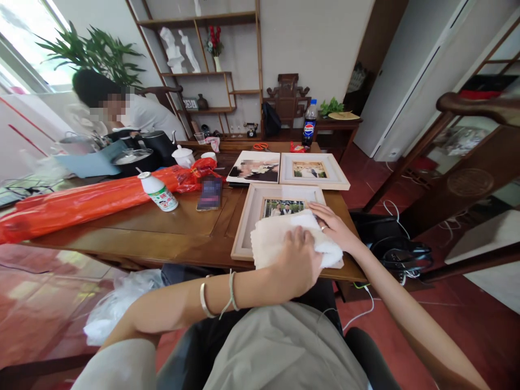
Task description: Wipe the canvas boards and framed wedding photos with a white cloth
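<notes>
My left hand (298, 265) presses a folded white cloth (270, 241) onto the near part of a light wooden picture frame (240, 233). Its fingers are bent into the cloth. At the frame's right side, my right hand (335, 227) holds the edge, fingers reaching over it beside the cloth. A ringed finger shows there. Inside the frame, the upper part of a photo (284, 207) of people stays visible; the cloth covers the lower part. A second framed photo (314, 169) lies just behind, next to a flat photo panel (255, 167).
A phone (209, 193), a white bottle (158, 191) and a long red plastic-wrapped bundle (101, 197) lie left on the wooden table (195, 233). A cola bottle (310, 123) stands at the back. Another person (150, 116) bends at far left. A wooden chair (467, 157) stands right.
</notes>
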### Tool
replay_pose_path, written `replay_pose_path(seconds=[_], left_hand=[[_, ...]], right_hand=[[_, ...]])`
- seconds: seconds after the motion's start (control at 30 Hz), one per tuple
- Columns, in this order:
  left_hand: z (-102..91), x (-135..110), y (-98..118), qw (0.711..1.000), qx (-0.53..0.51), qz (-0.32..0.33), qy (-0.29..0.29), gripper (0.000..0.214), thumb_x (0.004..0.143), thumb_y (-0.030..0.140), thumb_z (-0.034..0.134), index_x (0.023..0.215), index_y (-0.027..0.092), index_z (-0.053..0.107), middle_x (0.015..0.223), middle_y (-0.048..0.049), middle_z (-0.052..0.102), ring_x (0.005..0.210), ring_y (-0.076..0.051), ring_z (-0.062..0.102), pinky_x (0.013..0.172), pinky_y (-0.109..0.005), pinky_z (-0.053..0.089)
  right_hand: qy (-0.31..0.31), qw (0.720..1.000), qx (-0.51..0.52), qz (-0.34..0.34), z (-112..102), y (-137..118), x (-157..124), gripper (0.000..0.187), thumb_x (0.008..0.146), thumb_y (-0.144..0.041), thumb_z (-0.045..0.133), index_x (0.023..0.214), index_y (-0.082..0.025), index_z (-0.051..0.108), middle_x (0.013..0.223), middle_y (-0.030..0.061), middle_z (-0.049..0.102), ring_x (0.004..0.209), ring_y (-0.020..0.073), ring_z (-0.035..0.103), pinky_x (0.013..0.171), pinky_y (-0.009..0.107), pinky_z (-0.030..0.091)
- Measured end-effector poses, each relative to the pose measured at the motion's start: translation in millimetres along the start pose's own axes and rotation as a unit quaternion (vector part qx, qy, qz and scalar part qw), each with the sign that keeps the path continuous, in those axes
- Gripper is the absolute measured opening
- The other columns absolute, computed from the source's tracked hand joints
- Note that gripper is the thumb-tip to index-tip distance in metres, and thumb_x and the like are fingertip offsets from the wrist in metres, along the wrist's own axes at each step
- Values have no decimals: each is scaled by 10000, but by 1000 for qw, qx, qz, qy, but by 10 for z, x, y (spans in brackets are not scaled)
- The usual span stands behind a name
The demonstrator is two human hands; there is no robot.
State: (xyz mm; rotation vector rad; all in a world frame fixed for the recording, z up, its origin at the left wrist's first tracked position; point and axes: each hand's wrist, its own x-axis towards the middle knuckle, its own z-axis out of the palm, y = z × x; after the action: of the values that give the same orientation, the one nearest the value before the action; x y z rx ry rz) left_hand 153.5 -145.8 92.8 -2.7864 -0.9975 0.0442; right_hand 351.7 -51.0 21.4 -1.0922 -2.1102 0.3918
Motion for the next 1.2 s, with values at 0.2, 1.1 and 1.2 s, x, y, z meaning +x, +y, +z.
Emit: replay_pose_path(seconds=[0.2,1.1,1.2], left_hand=[[248,260,-261,996,14,-87,-6,324,926,235,474,1154,114,670,1396,-246,474,1304,-428,427,975,-581,410],[507,-281,-1134,997,-15,9,73,201,859,195,597,1021,167,711,1517,-123,358,1393,-290,349,1140,-438,312],[570,-70,-1415,994,-25,-26,102,247,860,170,576,1078,135,686,1540,-142,304,1409,-292,317,1153,-447,289]], right_hand=[[-4,1000,6,-13,-2,22,-2,429,899,-223,467,1311,-290,565,1421,47,525,1357,259,423,1132,564,333],[-4,1000,-14,-1,8,-4,-4,470,873,-169,455,1319,-270,567,1419,51,525,1360,259,421,1142,554,324],[-6,1000,-15,-6,7,8,-10,482,861,-150,440,1316,-237,571,1421,76,521,1364,262,415,1140,552,325]])
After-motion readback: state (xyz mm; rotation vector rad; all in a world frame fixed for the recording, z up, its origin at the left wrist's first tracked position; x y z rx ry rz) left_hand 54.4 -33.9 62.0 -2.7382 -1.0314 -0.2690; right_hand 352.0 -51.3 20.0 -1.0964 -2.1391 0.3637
